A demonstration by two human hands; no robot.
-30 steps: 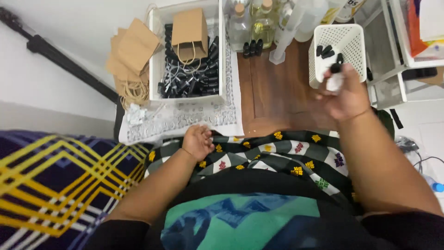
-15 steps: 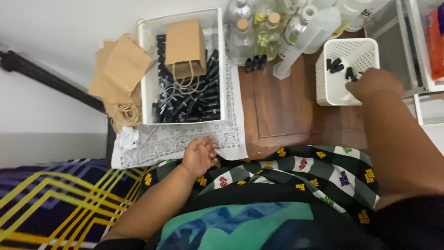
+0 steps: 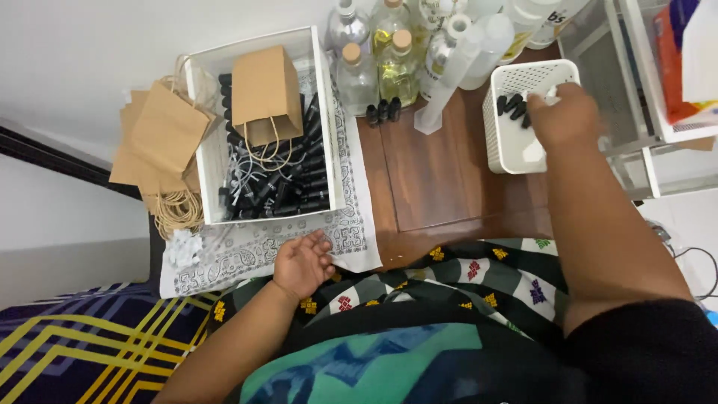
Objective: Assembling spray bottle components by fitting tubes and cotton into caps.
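My right hand (image 3: 565, 116) reaches into a white perforated basket (image 3: 516, 153) on the wooden table (image 3: 449, 179). Several small black caps (image 3: 512, 105) lie in the basket beside my fingers. The fingertips are turned down into the basket, so what they grip is hidden. My left hand (image 3: 303, 263) rests on my lap at the edge of a white patterned cloth (image 3: 254, 254), fingers loosely apart and holding nothing. Behind it stands a white box (image 3: 329, 112) full of small black bottles (image 3: 288, 191), with a brown paper bag (image 3: 263, 90) on top.
Flat brown paper bags (image 3: 161, 138) lie left of the box, with a heap of small white pieces (image 3: 183, 247) below them. Glass bottles (image 3: 374, 63), three small black bottles (image 3: 382, 112) and a clear plastic cylinder (image 3: 449, 75) stand at the back. A white shelf unit (image 3: 666, 135) is at right.
My right hand, which held a small white and black item above the basket, has gone down into the basket. The view has tilted a little. My left hand has stayed put.
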